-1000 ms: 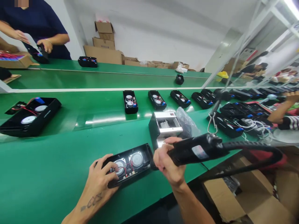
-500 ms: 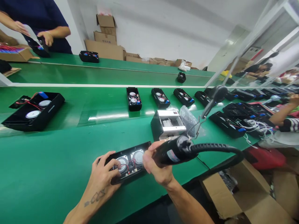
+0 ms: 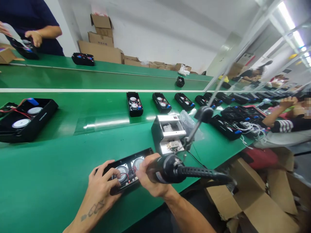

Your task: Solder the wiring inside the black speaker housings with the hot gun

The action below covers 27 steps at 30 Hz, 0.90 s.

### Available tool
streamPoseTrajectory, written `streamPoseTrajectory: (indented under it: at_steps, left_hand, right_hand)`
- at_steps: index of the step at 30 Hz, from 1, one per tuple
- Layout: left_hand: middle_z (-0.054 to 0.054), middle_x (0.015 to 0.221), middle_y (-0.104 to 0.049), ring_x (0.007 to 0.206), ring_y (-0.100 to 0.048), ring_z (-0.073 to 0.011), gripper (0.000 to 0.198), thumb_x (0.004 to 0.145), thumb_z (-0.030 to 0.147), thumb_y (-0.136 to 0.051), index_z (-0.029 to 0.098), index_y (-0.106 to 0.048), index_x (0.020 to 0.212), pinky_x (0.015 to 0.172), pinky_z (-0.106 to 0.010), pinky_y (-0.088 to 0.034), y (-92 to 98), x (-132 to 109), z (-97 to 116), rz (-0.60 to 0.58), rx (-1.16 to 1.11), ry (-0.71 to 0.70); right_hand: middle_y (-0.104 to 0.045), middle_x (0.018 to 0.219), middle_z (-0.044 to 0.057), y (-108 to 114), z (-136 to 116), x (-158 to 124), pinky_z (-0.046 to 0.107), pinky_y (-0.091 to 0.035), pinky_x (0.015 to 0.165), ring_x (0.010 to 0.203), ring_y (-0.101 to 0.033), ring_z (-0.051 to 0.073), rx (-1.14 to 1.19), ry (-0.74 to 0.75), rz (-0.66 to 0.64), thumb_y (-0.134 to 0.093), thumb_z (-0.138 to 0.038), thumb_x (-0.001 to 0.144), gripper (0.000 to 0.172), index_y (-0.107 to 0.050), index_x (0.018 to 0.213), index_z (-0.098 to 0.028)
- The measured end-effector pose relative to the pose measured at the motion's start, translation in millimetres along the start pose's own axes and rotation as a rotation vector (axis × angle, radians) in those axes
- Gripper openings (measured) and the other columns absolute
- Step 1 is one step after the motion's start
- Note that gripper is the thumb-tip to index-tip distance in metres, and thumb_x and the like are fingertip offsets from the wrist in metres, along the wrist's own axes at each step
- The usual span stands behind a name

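While the left hand clasps one two-speaker housing, the right hand grips one screwdriver.

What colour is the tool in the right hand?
Black. The power tool in the right hand shows best in the head view.

Housing lying on the bench right before me.
My left hand is gripping its left end, my right hand holding the driver over its right end; box sitting behind, more housings lining the belt beyond.
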<state>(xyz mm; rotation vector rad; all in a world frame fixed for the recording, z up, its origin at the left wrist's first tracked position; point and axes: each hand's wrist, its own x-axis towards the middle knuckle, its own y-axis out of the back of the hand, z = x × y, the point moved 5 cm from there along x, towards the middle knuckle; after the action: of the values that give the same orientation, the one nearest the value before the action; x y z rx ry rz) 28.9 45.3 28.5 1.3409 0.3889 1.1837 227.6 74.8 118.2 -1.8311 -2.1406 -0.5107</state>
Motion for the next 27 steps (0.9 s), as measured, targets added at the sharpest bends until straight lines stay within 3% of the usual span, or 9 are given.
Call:
streamPoseTrajectory:
  at_steps: [2,4,6,9,11,13,18,23,27]
  left_hand:
    - [0.000,0.096,-0.077,0.129,-0.057,-0.0399,0.008,0.074,0.026,-0.077,0.033,-0.074,0.071,0.097,-0.053,-0.039,-1.9,-1,-4,0.017,0.015,-0.013]
    - [-0.001,0.096,-0.076,0.129,-0.057,-0.0395,0.007,0.074,0.029,-0.077,0.032,-0.074,0.069,0.096,-0.053,-0.039,-4.7,-2,-8,0.021,0.026,-0.002]
    - [-0.001,0.096,-0.076,0.130,-0.057,-0.0395,0.007,0.073,0.028,-0.077,0.031,-0.074,0.068,0.096,-0.053,-0.040,-7.2,-2,-11,0.022,0.042,0.021]
    - [-0.001,0.095,-0.077,0.127,-0.060,-0.0397,0.007,0.073,0.030,-0.079,0.032,-0.074,0.069,0.092,-0.052,-0.041,-9.5,0,-10,0.030,0.060,-0.020]
    - [-0.001,0.096,-0.077,0.125,-0.061,-0.0403,0.008,0.073,0.029,-0.079,0.031,-0.073,0.068,0.090,-0.052,-0.042,-9.0,2,-8,0.048,0.063,-0.017]
    - [-0.002,0.098,-0.077,0.127,-0.060,-0.0410,0.009,0.074,0.027,-0.079,0.030,-0.073,0.068,0.093,-0.055,-0.042,-7.8,3,-4,0.051,0.050,0.015]
    - [-0.004,0.100,-0.076,0.133,-0.056,-0.0418,0.010,0.075,0.019,-0.079,0.027,-0.073,0.072,0.100,-0.061,-0.041,-3.1,7,9,0.022,-0.020,0.067]
    - [-0.003,0.097,-0.076,0.132,-0.057,-0.0430,0.017,0.068,0.013,-0.082,0.026,-0.072,0.070,0.101,-0.067,-0.041,2.8,11,19,0.054,-0.070,0.124]
    - [-0.002,0.097,-0.077,0.133,-0.057,-0.0421,0.017,0.068,0.014,-0.085,0.026,-0.072,0.068,0.104,-0.067,-0.041,5.1,14,24,0.042,-0.117,0.181]
  right_hand:
    - [-0.057,0.066,-0.006,8,-6,4,0.031,-0.052,0.052,0.054,-0.055,0.015,0.025,0.054,0.031,-0.078,-0.025,0.083,0.026,-0.058,0.101,-0.027]
    - [-0.052,0.060,-0.011,29,-14,12,0.026,-0.046,0.046,0.047,-0.051,0.012,0.119,0.098,0.130,-0.073,-0.027,0.090,0.030,-0.056,0.115,-0.028]
    - [-0.048,0.056,-0.014,65,-20,22,0.024,-0.043,0.047,0.043,-0.047,0.011,0.163,0.143,0.335,-0.068,-0.027,0.095,0.032,-0.052,0.124,-0.028]
    - [-0.052,0.054,-0.014,117,-22,36,0.027,-0.045,0.051,0.042,-0.047,0.010,0.015,0.206,0.633,-0.072,-0.025,0.093,0.032,-0.053,0.119,-0.025]
    - [-0.054,0.052,-0.013,135,-14,44,0.028,-0.044,0.051,0.041,-0.047,0.010,-0.079,0.201,0.684,-0.075,-0.027,0.090,0.029,-0.053,0.109,-0.023]
    - [-0.054,0.051,-0.012,141,-3,49,0.028,-0.043,0.049,0.041,-0.047,0.011,-0.088,0.154,0.635,-0.077,-0.030,0.089,0.029,-0.051,0.101,-0.023]
    - [-0.050,0.054,-0.014,114,1,42,0.025,-0.039,0.043,0.039,-0.046,0.010,0.074,0.017,0.389,-0.081,-0.029,0.087,0.034,-0.054,0.107,-0.024]
    - [-0.045,0.057,-0.013,45,-23,22,0.022,-0.039,0.041,0.038,-0.041,0.008,0.379,0.049,0.163,-0.067,-0.027,0.099,0.024,-0.052,0.118,-0.029]
    - [-0.048,0.062,-0.013,-12,-27,14,0.021,-0.040,0.042,0.040,-0.043,0.007,0.492,0.068,-0.014,-0.064,-0.024,0.101,0.027,-0.051,0.123,-0.032]
